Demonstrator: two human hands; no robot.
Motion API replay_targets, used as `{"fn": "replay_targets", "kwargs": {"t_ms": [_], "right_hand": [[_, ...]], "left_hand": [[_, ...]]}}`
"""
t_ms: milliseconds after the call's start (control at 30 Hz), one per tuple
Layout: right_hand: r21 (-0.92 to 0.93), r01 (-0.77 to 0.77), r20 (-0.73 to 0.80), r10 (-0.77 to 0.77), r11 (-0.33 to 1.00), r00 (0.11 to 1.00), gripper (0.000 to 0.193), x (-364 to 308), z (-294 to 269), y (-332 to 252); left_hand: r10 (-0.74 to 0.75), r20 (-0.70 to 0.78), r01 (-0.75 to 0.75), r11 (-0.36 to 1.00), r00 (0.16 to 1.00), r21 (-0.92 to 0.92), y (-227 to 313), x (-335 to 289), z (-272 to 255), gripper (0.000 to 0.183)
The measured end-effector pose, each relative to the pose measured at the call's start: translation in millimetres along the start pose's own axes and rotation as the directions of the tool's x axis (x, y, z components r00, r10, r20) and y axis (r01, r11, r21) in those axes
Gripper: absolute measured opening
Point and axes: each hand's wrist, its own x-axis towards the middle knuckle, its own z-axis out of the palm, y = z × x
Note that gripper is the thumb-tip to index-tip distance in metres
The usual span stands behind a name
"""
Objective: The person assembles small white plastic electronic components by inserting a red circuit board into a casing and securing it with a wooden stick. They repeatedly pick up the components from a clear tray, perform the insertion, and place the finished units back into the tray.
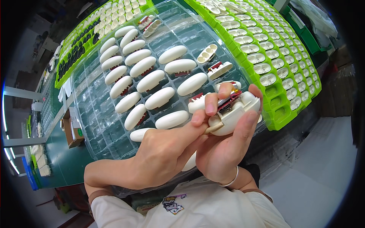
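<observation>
My right hand (pixel 226 150) cradles a white earbud charging case (pixel 226 123), thumb in front and fingertips curled around the far side. The case looks partly assembled: a red circuit board and small wires show along its upper side. My left hand (pixel 163 152) is closed in a pinch on a small beige stick-like piece (pixel 214 128), whose tip touches the left end of the case. Its exact kind I cannot make out. Just beyond the hands lies a clear plastic tray (pixel 99 129) of white oval cases (pixel 159 98), some showing red boards underneath.
A bright green tray (pixel 281 121) with rows of white case inserts stands at the right. Another green tray (pixel 59 81) holds black and white parts at the far left. On the dark green table (pixel 66 167) sits a small cardboard box (pixel 72 131).
</observation>
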Motion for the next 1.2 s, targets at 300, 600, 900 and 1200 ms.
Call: {"fn": "replay_targets", "kwargs": {"t_ms": [300,600,900,1200], "right_hand": [[-0.064,0.110,0.080,-0.105,0.992,0.991,0.033,-2,-2,0],[-0.138,0.096,0.097,-0.083,0.986,0.992,0.034,-5,-7,1],[0.212,-0.221,-0.051,0.237,0.952,0.970,0.034,2,0,-1],[0.130,-0.190,-0.041,0.197,0.973,0.980,0.036,-1,-1,3]], "left_hand": [[0.059,-0.054,-0.061,0.997,0.997,-0.051,0,-3,5,0.020],[0.062,0.033,-0.060,0.996,0.998,-0.060,-1,-1,0,0.018],[-0.088,0.086,0.099,0.986,0.992,-0.133,-2,4,-8,0.009],[-0.111,0.111,0.121,0.989,0.988,-0.089,-2,3,-11,0.010]]}}
